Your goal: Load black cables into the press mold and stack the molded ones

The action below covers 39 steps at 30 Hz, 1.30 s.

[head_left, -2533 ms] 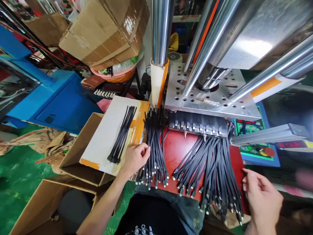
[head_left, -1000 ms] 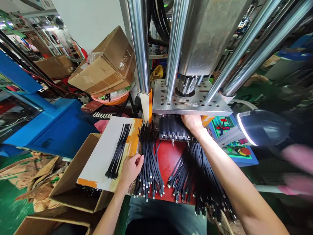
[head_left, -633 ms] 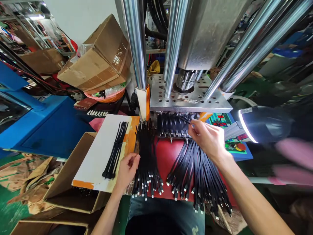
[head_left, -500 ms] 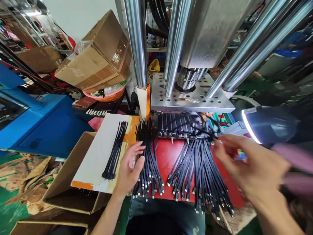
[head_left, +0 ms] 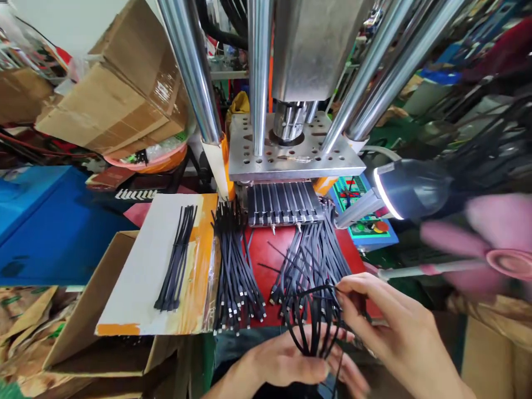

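My left hand [head_left: 286,360] is closed around a small bunch of flat black cables [head_left: 315,330] low in front of me, and the strands fan out above its thumb. Beside it, my right hand [head_left: 390,324] pinches a thin black strand [head_left: 322,287] that crosses over the bunch; whether it is a cable or a tie I cannot tell. Behind both hands, a loose pile of black USB cables [head_left: 328,244] lies on the red tabletop [head_left: 266,244]. Another pile of cables [head_left: 235,266] is to the left. One bundle bound round its middle [head_left: 177,266] rests on a white board [head_left: 137,266].
A press with steel columns and a drilled plate [head_left: 291,163] stands over a grooved black fixture [head_left: 285,202]. A lamp [head_left: 411,185], a control box [head_left: 369,230] and a pink fan [head_left: 509,260] are to the right. An open carton [head_left: 100,299] is below the board.
Both hands have come together low in front of me. The black cables over the fixture have moved away from it, and the left hand now grips a bunch. My view has shifted right.
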{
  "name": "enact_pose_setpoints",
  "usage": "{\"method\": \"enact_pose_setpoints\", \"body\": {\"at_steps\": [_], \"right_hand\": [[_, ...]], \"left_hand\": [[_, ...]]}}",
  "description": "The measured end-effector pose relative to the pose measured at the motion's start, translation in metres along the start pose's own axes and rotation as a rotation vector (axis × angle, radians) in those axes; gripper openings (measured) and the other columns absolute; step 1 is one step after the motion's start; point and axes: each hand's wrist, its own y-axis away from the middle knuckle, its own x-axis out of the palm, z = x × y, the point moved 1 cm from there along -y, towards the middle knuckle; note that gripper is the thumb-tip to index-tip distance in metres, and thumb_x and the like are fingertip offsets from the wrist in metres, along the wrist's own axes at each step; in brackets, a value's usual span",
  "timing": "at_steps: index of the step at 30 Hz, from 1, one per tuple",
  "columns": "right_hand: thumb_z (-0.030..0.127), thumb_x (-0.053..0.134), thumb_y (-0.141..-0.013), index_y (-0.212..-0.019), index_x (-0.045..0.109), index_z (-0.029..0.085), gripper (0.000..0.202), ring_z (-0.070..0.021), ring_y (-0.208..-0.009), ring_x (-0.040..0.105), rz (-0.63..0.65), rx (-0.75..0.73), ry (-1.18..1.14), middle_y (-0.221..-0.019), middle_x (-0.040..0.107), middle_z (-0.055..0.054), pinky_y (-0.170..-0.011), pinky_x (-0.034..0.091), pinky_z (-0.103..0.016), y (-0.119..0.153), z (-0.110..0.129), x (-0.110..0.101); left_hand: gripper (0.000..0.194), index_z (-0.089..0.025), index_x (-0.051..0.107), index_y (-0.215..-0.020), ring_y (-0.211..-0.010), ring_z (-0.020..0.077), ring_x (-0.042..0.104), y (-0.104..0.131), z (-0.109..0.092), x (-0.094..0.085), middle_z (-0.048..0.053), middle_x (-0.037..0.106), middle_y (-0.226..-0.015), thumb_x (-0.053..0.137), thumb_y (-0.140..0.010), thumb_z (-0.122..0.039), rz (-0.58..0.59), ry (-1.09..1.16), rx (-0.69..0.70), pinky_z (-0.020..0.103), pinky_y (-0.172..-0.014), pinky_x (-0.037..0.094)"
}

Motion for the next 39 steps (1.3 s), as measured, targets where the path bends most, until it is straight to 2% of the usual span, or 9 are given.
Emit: {"method": "enact_pose_setpoints", "body": {"at_steps": [3,7,8,11,16,22,28,35,39], "right_hand": [[0.026,0.068,-0.098,-0.1,0.071,0.026,0.004,-0.0144,-0.06,0.065,-0.178,0.254,0.1,-0.079,0.071,0.002,-0.06,0.054,-0.025,0.023,-0.027,-0.012],[0.052,0.072,-0.087,-0.092,0.072,0.022,0.03,-0.0236,-0.058,0.063,-0.948,0.765,0.315,-0.072,0.066,-0.004,-0.058,0.053,-0.037,0.088,-0.094,-0.04],[0.059,0.071,-0.083,-0.087,0.07,0.023,0.037,-0.0263,-0.057,0.064,-0.934,0.872,0.344,-0.069,0.065,-0.005,-0.059,0.055,-0.041,0.111,-0.11,-0.043],[0.079,0.071,-0.069,-0.074,0.066,0.026,0.053,-0.0347,-0.06,0.067,-0.458,1.193,0.268,-0.064,0.067,-0.009,-0.061,0.058,-0.052,0.186,-0.128,-0.032],[0.076,0.079,-0.08,-0.109,0.084,0.025,0.059,-0.0309,-0.08,0.077,0.129,1.239,-0.587,-0.091,0.081,-0.012,-0.071,0.062,-0.042,0.243,-0.062,0.027],[0.094,0.083,-0.058,-0.123,0.082,0.028,0.093,-0.0161,-0.056,0.06,0.135,1.039,-1.454,-0.096,0.079,-0.011,-0.05,0.051,-0.029,0.146,0.02,0.103],[0.074,0.089,-0.077,-0.105,0.085,0.022,0.059,-0.0182,-0.068,0.071,0.343,1.141,-1.435,-0.081,0.078,-0.006,-0.069,0.06,-0.031,0.032,0.043,0.128],[0.078,0.085,-0.076,-0.093,0.077,0.017,0.064,-0.0125,-0.067,0.059,0.748,0.699,-1.213,-0.079,0.07,0.0,-0.056,0.045,-0.022,-0.09,0.064,0.204],[0.069,0.079,-0.083,-0.096,0.072,0.016,0.055,-0.0105,-0.055,0.048,0.762,0.481,-1.039,-0.067,0.058,0.005,-0.049,0.035,-0.023,-0.151,0.077,0.245]], "left_hand": [[0.073,-0.019,0.063,-0.087,-0.058,0.0126,0.053,0.01,-0.011,0.005,-0.004,0.052,-0.063,0.055,-0.09,-0.092,-0.22,-0.249,-0.175,0.028,-0.062,0.043],[0.074,-0.022,0.053,-0.075,-0.051,0.0098,0.044,0.023,-0.03,0.006,-0.007,0.045,-0.056,0.053,-0.088,-0.095,-0.107,-0.284,-0.322,0.026,-0.057,0.038],[0.076,-0.022,0.053,-0.076,-0.048,0.0091,0.04,0.025,-0.031,0.005,-0.009,0.041,-0.053,0.051,-0.086,-0.097,-0.065,-0.23,-0.336,0.026,-0.057,0.039],[0.071,-0.021,0.059,-0.086,-0.045,0.0081,0.041,0.027,-0.027,0.003,-0.01,0.046,-0.054,0.055,-0.09,-0.092,-0.067,-0.161,-0.357,0.024,-0.056,0.039],[0.065,-0.019,0.072,-0.1,-0.053,0.0106,0.054,0.03,-0.022,0.002,-0.003,0.06,-0.066,0.059,-0.096,-0.082,0.009,-0.13,-0.374,0.022,-0.055,0.044],[0.07,-0.021,0.075,-0.084,-0.068,0.0207,0.068,0.049,-0.046,-0.005,0.005,0.07,-0.074,0.047,-0.099,-0.083,0.193,-0.446,-0.218,0.031,-0.072,0.059],[0.079,-0.021,0.074,-0.118,-0.073,0.0236,0.073,0.116,-0.058,-0.026,0.009,0.075,-0.086,0.036,-0.1,-0.088,0.021,-0.46,-0.214,0.036,-0.079,0.062],[0.063,-0.017,0.072,-0.112,-0.073,0.0179,0.073,0.201,-0.047,-0.037,0.007,0.077,-0.089,0.075,-0.092,-0.077,-0.883,-0.093,-0.001,0.029,-0.073,0.06],[0.066,-0.016,0.073,-0.122,-0.078,0.0217,0.075,0.217,-0.044,-0.052,0.012,0.08,-0.105,0.081,-0.088,-0.072,-1.32,-0.171,0.166,0.034,-0.073,0.064]]}}
